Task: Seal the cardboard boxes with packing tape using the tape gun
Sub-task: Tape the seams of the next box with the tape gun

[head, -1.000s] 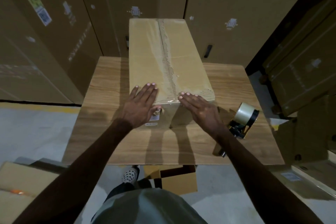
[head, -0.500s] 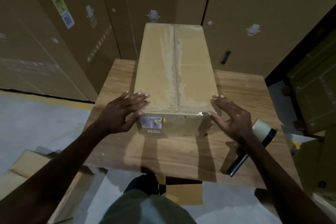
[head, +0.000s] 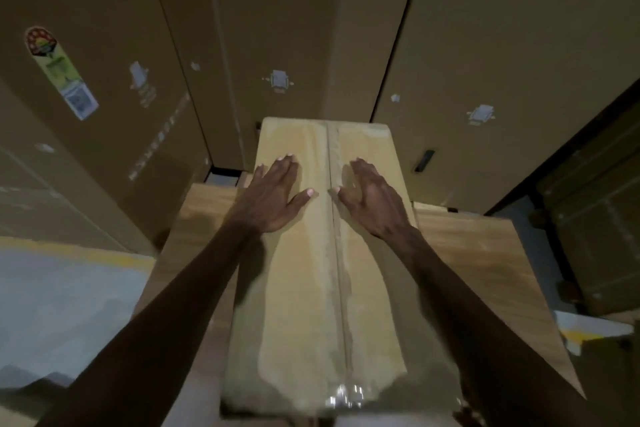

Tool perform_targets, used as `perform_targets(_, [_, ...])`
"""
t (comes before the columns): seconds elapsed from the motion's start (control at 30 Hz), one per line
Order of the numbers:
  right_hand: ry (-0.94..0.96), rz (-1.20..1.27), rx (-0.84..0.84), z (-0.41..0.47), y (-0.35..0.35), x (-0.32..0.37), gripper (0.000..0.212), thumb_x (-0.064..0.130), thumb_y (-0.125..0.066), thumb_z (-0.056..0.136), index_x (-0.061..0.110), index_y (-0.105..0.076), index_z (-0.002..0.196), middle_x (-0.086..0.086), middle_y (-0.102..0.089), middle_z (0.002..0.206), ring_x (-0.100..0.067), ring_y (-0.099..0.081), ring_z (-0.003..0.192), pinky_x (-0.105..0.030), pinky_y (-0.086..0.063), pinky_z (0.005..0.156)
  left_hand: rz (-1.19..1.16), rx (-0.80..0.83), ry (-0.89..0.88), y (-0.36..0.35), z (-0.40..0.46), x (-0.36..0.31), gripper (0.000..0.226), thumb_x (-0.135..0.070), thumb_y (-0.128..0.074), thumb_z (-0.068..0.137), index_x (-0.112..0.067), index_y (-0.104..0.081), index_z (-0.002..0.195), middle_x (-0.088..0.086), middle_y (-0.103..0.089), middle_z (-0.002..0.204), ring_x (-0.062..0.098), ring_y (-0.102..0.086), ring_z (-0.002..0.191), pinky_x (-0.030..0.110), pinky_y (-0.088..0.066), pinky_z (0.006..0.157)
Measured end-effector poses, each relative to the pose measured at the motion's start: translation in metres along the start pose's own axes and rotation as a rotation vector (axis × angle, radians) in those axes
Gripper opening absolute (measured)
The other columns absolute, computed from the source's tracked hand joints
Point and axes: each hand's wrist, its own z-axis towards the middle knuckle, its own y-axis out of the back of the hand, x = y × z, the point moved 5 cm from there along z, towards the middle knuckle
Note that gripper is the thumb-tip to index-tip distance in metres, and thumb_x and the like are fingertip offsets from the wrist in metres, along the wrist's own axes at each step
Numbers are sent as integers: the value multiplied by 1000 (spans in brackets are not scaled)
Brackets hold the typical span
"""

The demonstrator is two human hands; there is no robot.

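Two hands lie flat on top of a long cardboard box (head: 304,288). The left hand (head: 273,198) rests on the left flap, and its fingers (head: 285,166) are straight and close together, with the thumb sticking out to the side. The right hand (head: 372,201) rests on the right flap, and its fingers (head: 360,166) are straight too and hold nothing. Between the two hands runs a strip of clear tape (head: 337,253) down the middle of the box, from the far end to the near end. It looks wrinkled, and it shines a little at the near edge. The box sits on a wooden worktop (head: 485,270), which shows on both sides of it. Big brown cartons (head: 485,45) stand like a wall behind the worktop. One carton on the left has a bright sticker (head: 52,62) on it. On the left, low down, is a pale floor (head: 62,305) with a yellow line.
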Motion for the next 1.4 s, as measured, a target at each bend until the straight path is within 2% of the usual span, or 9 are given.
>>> perform_targets(0.23, [42,-114,81,116,-12,6,65,42,-35,108,7,-15,160,-11,-8,169,-24,-6,156,-39,-11,124,111,0,24,14,114,20,79,-63,-16,102,-12,-5,161,4,6,169,18,6,156,49,2,125])
perform_targets(0.33, [122,-270,144,143,-26,10,61,39,-25,110,9,-12,161,-9,-2,170,-22,-2,157,-47,-9,125,122,-42,18,13,130,25,75,-62,-15,102,-16,-9,161,2,-2,170,18,0,156,49,-1,124])
perform_targets(0.43, [140,-293,160,145,-30,7,61,41,-23,110,13,-11,162,-5,-4,170,-19,-3,156,-44,-6,126,130,-96,57,9,130,27,76,-64,-17,101,-17,-11,161,2,-6,169,18,-5,155,46,-2,124])
perform_targets(0.6, [105,-286,128,142,-10,-14,83,73,-26,99,17,-20,160,-2,-16,169,-19,-17,154,-42,-23,123,98,-160,211,11,124,34,97,-76,-24,93,-7,-11,160,10,-9,169,24,-7,155,46,-6,125])
perform_targets(0.77, [-130,-314,59,123,9,-47,103,85,-13,91,9,-15,161,-12,-12,169,-27,-17,154,-47,-20,124,70,-165,288,11,119,33,104,-79,-29,90,-4,-8,160,13,-7,168,28,-7,155,49,-5,123])
perform_targets(0.9, [-204,-400,80,127,9,-52,98,76,-11,96,2,-15,159,-20,-13,167,-31,-17,154,-44,-15,124,115,-156,265,9,119,33,96,-73,-22,95,-3,-6,160,15,-2,168,29,-2,155,50,-1,123])
perform_targets(1.03, [-43,-308,89,139,-6,-19,69,48,-24,108,1,-21,157,-20,-17,166,-31,-18,154,-42,-16,123,138,-140,86,8,120,26,68,-50,-18,105,-12,-8,161,5,-3,170,21,0,156,49,2,123])
perform_targets(1.13, [5,-292,116,134,-26,6,63,36,-27,108,2,-15,159,-18,-9,168,-28,-9,156,-41,-10,125,145,-126,59,9,121,25,61,-42,-18,107,-15,-11,162,0,-7,169,20,-5,156,50,-1,124])
perform_targets(1.4, [7,-292,94,37,-34,22,62,34,-26,108,7,-12,161,-11,-8,169,-24,-8,156,-39,-7,126,150,-100,86,9,122,24,60,-40,-18,107,-14,-14,161,-1,-9,169,20,-7,155,52,-6,125])
